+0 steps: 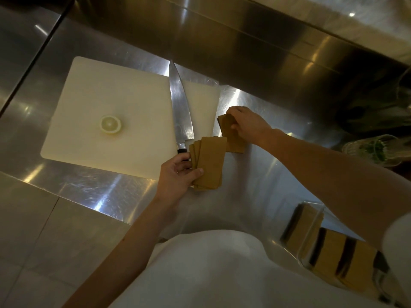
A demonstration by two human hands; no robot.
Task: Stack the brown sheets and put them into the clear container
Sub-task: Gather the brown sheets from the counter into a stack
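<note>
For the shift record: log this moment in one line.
left hand: holds fanned brown sheets | right hand: gathering counter sheets | clear container: partly filled

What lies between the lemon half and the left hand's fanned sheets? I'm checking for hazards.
A large knife lies on the cutting board between lemon half and fanned sheets, head view.

The person wore a white garment (211, 270) that filled the bottom of the view, smooth and rounded over the torso, with no visible print or buttons. A short white sleeve (398, 241) ended above the right elbow. Both forearms were bare. The left hand (178, 174) and right hand (246, 123) carried no gloves, rings or watch.
</note>
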